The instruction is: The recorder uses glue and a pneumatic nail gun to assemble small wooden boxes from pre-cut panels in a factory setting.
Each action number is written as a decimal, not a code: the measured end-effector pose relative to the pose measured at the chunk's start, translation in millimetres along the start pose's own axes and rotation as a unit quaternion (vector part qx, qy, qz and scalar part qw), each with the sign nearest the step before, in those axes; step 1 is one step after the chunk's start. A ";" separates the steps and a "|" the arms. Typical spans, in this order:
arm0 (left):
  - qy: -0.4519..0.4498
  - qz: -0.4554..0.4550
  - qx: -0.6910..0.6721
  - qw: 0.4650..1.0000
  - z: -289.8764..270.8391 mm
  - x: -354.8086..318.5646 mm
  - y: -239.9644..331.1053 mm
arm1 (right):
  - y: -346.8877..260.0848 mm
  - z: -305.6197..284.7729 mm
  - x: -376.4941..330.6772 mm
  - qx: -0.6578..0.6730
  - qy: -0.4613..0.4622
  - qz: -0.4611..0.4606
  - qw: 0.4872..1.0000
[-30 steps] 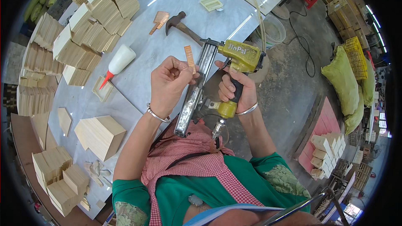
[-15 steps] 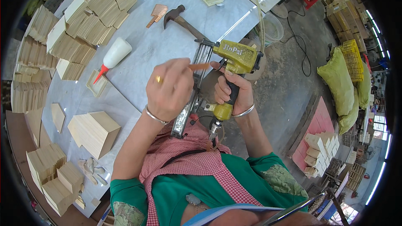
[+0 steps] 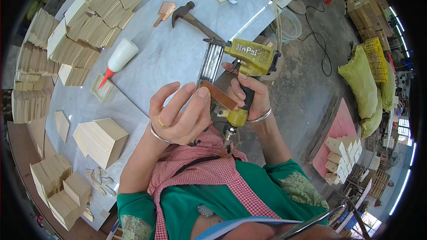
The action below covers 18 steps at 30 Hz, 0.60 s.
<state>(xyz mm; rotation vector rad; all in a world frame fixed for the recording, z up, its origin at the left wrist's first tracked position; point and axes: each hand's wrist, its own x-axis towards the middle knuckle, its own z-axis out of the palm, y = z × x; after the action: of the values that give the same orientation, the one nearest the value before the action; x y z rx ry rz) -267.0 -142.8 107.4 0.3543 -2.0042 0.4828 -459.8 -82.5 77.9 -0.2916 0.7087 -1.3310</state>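
I'm now feeding the copper nail strip [image 3: 219, 95], pinched in my left hand [image 3: 178, 115], down into the magazine; right hand [image 3: 249, 98] is still gripping the yellow nail gun [image 3: 251, 58].

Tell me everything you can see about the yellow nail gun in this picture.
The nail gun has a yellow-green, scuffed body, a black grip and a long silvery metal magazine running along its underside. It is held up off the grey tabletop, above its edge. The right hand wraps the grip. The left hand holds a coppery strip of nails at the magazine's rear end. A pale hose curves up and away from the body, and a brass fitting shows at the base of the grip.
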 end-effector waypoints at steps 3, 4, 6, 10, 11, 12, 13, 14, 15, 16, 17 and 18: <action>-0.066 -0.056 -0.050 0.995 -2.6 6.3 -0.6 | -0.3 -0.5 -0.7 0.033 -0.002 0.000 0.999; -0.066 -0.056 -0.049 0.995 -0.6 6.7 1.2 | 0.4 -0.6 -0.5 0.031 -0.006 0.004 0.999; -0.149 -0.362 -0.223 0.893 10.3 7.1 4.9 | 1.8 -0.2 -0.9 0.029 -0.009 0.007 1.000; -0.225 -0.468 -0.290 0.804 34.3 -13.6 -5.8 | 3.3 6.0 -3.1 0.021 -0.001 0.019 1.000; -0.246 -0.463 -0.285 0.802 35.5 -14.0 -5.4 | 4.2 6.5 -3.7 0.008 0.003 0.019 1.000; -0.246 -0.463 -0.286 0.802 37.2 -14.8 -5.9 | 5.1 6.2 -3.6 0.007 0.005 0.019 1.000; -0.249 -0.468 -0.279 0.801 39.6 -15.9 -6.7 | 5.8 5.4 -3.0 0.008 0.005 0.020 1.000; -0.251 -0.473 -0.271 0.800 40.8 -16.8 -6.9 | 6.5 4.7 -2.7 0.008 0.005 0.021 1.000; -0.251 -0.473 -0.271 0.800 40.8 -17.3 -5.9 | 7.1 4.4 -2.7 0.007 0.006 0.021 1.000; -0.248 -0.489 -0.272 0.791 41.2 -18.0 -4.5 | 7.8 3.7 -2.2 0.008 0.005 0.023 1.000; -0.245 -0.505 -0.273 0.781 41.4 -18.4 -2.9 | 8.4 2.9 -1.6 0.009 0.005 0.025 1.000; -0.245 -0.506 -0.273 0.781 41.7 -18.2 -0.5 | 8.9 0.9 -0.8 0.008 0.005 0.026 1.000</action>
<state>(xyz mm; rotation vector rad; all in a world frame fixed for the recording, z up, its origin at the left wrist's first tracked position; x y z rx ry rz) -290.7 -162.4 73.8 1.1673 -1.9633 -0.9411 -452.3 -79.7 73.8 -0.2520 0.7089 -1.2892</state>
